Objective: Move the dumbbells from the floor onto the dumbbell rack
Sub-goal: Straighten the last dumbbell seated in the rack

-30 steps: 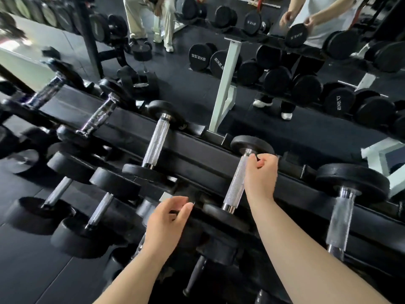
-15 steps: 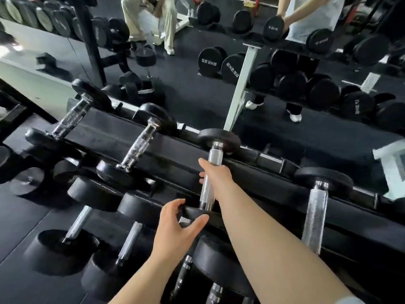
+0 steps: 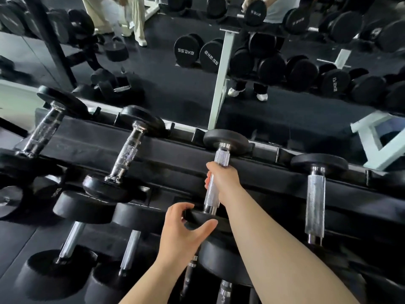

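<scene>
A black dumbbell with a knurled chrome handle [image 3: 221, 157] lies across the top tier of the black dumbbell rack [image 3: 175, 159]. My right hand [image 3: 223, 179] is wrapped around the middle of that handle. My left hand [image 3: 183, 233] cups the near black head [image 3: 197, 217] of the same dumbbell, fingers curled over its rim and thumb under it. The far head [image 3: 226, 139] rests on the rack's back rail.
Neighbouring dumbbells sit on the top tier at left [image 3: 129, 154] and right [image 3: 315, 194]. Bigger dumbbells [image 3: 70, 240] fill the lower tier. A mirror [image 3: 175, 84] behind the rack reflects another rack and two people.
My right hand slid from beside the handle to a full grip on it. My left hand rose from below and closed on the near head. The view shifted left along the rack.
</scene>
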{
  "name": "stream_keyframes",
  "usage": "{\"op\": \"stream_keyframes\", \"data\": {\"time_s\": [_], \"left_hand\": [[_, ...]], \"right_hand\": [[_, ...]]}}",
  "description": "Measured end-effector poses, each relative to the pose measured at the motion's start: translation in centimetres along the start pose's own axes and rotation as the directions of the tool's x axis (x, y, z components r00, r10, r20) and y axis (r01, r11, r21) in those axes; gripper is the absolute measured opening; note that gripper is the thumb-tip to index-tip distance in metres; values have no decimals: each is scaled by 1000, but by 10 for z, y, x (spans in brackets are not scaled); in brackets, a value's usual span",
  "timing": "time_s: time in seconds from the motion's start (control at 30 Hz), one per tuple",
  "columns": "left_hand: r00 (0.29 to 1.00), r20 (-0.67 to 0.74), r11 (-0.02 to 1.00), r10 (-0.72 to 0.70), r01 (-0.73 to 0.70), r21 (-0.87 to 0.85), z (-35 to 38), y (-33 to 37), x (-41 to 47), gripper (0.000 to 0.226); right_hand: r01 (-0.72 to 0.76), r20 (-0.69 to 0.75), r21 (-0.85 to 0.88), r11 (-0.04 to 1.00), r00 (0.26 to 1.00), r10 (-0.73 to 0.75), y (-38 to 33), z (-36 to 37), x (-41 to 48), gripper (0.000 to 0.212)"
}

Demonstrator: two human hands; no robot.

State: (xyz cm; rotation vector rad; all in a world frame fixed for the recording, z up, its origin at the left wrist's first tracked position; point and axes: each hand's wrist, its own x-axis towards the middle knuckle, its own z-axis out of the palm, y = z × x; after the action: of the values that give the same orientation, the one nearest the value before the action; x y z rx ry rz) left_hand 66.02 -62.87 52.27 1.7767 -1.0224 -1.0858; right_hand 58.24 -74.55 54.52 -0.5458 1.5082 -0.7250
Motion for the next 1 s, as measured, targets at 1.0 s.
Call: {"op": "stream_keyframes", "data": {"time_s": [1.0], "left_hand": [[972,-235,999,-8,20,46,-57,-24,-49,25]], "right_hand": [[517,-316,-324,793,730,-605,17,-6,-48,38]]}}
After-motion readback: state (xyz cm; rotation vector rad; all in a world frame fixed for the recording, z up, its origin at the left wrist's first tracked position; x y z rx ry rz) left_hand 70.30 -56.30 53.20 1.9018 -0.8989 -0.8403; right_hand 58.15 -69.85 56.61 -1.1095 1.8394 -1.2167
